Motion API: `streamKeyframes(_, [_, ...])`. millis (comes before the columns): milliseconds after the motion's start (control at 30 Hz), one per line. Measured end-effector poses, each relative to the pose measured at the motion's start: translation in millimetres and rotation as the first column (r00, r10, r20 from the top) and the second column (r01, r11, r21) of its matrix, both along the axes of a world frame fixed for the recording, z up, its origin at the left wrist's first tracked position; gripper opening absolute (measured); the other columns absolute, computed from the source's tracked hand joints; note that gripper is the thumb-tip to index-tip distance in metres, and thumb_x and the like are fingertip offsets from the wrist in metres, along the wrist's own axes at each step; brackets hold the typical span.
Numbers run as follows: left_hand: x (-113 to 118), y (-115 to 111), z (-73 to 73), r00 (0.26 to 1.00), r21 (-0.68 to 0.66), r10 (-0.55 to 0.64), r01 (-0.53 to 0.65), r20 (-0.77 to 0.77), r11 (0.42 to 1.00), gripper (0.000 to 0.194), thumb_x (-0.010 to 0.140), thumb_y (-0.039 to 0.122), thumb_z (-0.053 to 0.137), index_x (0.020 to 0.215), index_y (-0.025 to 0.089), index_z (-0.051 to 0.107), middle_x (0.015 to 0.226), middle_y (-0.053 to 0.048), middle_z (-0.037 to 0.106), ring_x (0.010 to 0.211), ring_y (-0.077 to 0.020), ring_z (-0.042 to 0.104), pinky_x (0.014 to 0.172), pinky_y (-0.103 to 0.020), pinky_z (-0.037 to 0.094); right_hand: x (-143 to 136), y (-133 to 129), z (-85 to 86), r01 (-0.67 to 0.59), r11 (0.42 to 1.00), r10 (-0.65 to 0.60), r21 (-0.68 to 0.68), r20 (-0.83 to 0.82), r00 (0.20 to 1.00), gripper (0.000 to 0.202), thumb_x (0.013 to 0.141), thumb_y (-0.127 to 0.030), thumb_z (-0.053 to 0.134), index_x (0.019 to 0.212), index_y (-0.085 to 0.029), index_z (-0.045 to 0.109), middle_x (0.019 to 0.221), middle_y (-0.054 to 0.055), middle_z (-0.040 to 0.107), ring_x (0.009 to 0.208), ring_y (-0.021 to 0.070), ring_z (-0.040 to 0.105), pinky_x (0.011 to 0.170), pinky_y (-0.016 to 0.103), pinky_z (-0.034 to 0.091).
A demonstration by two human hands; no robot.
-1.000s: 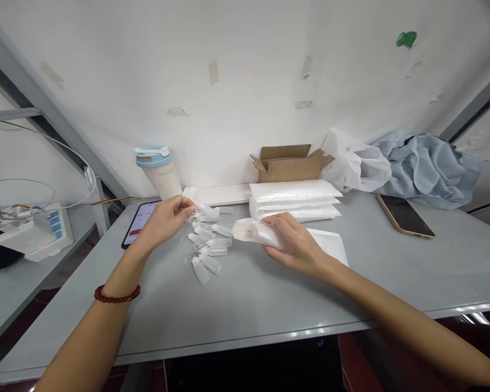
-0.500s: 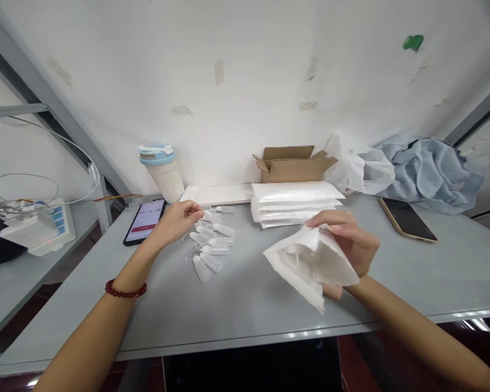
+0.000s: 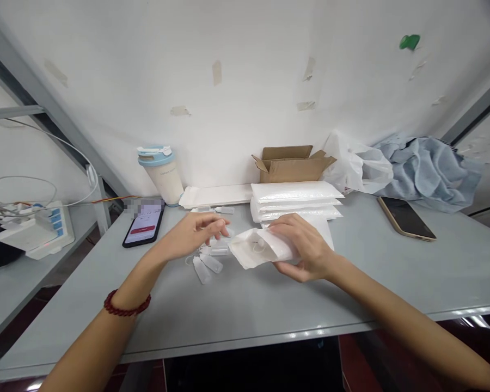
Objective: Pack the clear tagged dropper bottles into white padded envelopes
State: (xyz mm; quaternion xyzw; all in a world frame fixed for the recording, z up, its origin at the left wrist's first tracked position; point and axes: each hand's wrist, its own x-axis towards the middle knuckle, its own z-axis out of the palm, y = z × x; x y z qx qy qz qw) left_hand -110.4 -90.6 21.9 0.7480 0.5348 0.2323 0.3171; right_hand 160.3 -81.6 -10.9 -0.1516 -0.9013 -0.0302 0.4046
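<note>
My right hand [image 3: 304, 247] is closed around a white padded envelope [image 3: 249, 253], whose mouth gapes toward the left. Inside that mouth a small white bottle tip [image 3: 261, 242] with a thin loop of cord shows. Just left of the opening, above the pile, is my left hand [image 3: 198, 234]. Its fingers curl together on what looks like a small plastic bottle [image 3: 229, 232], largely hidden by the fingers. Several more translucent bottles [image 3: 202, 270] with white caps and cord loops lie on the table below and behind the hand.
A stack of padded envelopes [image 3: 296, 190] lies behind my right hand, with an open cardboard box [image 3: 296, 170] beyond. A lidded cup [image 3: 165, 177] and a phone [image 3: 145, 226] are at left. At right are another phone [image 3: 406, 218], a plastic bag [image 3: 355, 166] and blue cloth [image 3: 428, 171].
My left hand has moved right and slightly toward me from the back of the bottle pile. My right hand has brought the envelope left and turned its mouth toward the left hand.
</note>
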Motion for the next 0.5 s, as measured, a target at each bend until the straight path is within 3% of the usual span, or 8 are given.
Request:
streamKeyframes(67, [11.3,-8.6,3.0,0.984,-0.137,-0.12,0.138,0.129,0.981,0.039,0.083,0.052,0.048,0.102,0.023,0.065,0.092,-0.003,0.067,0.066,-0.0148,0.058,0.059,-0.025,0.048,-2.0,-0.6,-1.8,0.019,0.999,-0.017,-0.035,0.054,0.998,0.051,0.076,-0.023,0.055,0.124,-0.021,0.037,0.101,0.01,0.059,0.092,0.0255,0.055,0.073,0.042,0.049])
streamKeyframes(167, [27.8,-16.0,-3.6,0.972,-0.206,-0.153,0.189,0.179,0.96,0.029,0.08,0.047,0.054,0.082,0.02,0.064,0.072,0.0,0.06,0.06,-0.0134,0.054,0.052,-0.023,0.044,-4.7,-2.5,-3.8,0.009,0.998,-0.003,-0.055,0.1,0.995,0.048,0.077,-0.024,0.055,0.121,-0.018,0.039,0.1,0.011,0.058,0.092,0.0249,0.053,0.072,0.04,0.049])
streamKeyframes(267, [40.1,-17.3,-17.6,0.974,-0.22,-0.133,0.173,0.186,0.96,0.032,0.079,0.044,0.052,0.059,0.019,0.051,0.053,0.004,0.045,0.048,-0.0107,0.044,0.045,-0.022,0.036,-7.6,-5.0,-6.2,-0.011,0.998,0.021,-0.067,0.149,0.989,0.043,0.078,-0.024,0.054,0.117,-0.015,0.042,0.096,0.011,0.057,0.089,0.0241,0.051,0.071,0.039,0.049])
streamKeyframes(500, [53.4,-18.9,-34.0,0.982,-0.256,0.038,0.011,0.184,0.967,0.032,0.07,0.04,0.058,0.054,0.019,0.039,0.052,0.005,0.034,0.049,-0.0101,0.036,0.045,-0.023,0.025,-12.1,-8.7,-10.0,-0.033,0.995,0.052,-0.09,0.224,0.973,0.041,0.08,-0.027,0.051,0.118,-0.014,0.043,0.097,0.011,0.059,0.093,0.0237,0.053,0.077,0.04,0.049])
